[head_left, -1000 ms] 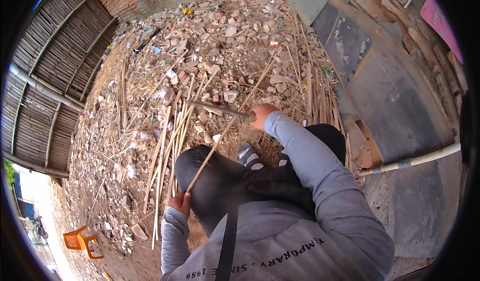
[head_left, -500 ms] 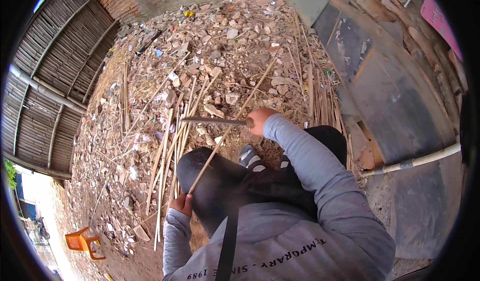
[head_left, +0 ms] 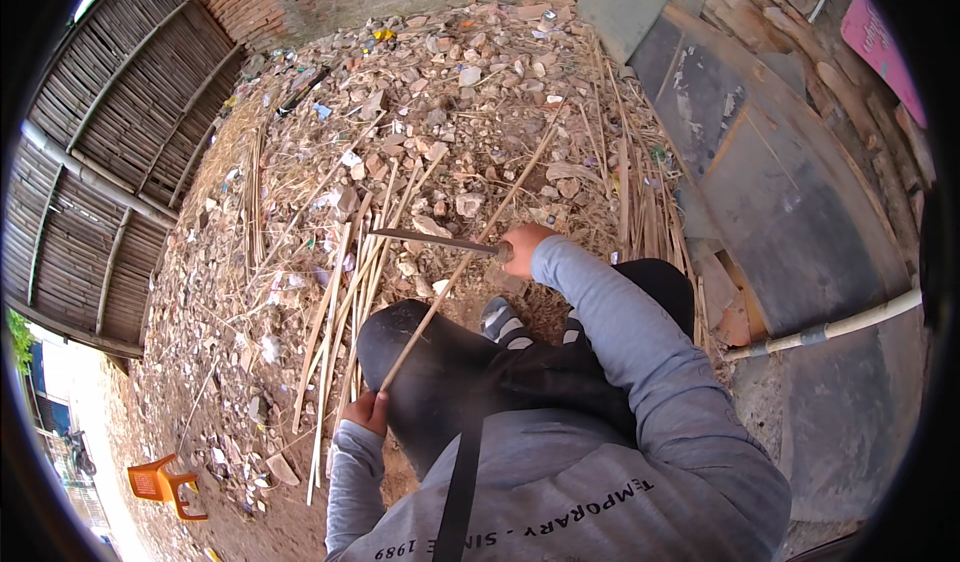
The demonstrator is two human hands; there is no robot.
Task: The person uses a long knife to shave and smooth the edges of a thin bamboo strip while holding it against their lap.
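My left hand (head_left: 366, 410) is closed around the near end of a long bamboo stick (head_left: 470, 252), down beside my left knee. From there the stick runs up and away over my knee, far out across the rubble (head_left: 440, 82). My right hand (head_left: 522, 242) is closed on the handle of a knife (head_left: 430, 241), whose blade points left from it and lies across the stick, about midway along, touching or just over it; I cannot tell which.

I judge the stick light and stiff but springy, thin enough to whip or split along the grain if I press hard. Holding it at the very end gives little control, so a grip nearer the blade would steady it. Its skin looks smooth and may slide in my palm. The knife looks heavy at the blade; the handle is the only safe place to hold it.

Left of my left hand lie more cut sticks (head_left: 340, 302) in a loose bundle on the ground.
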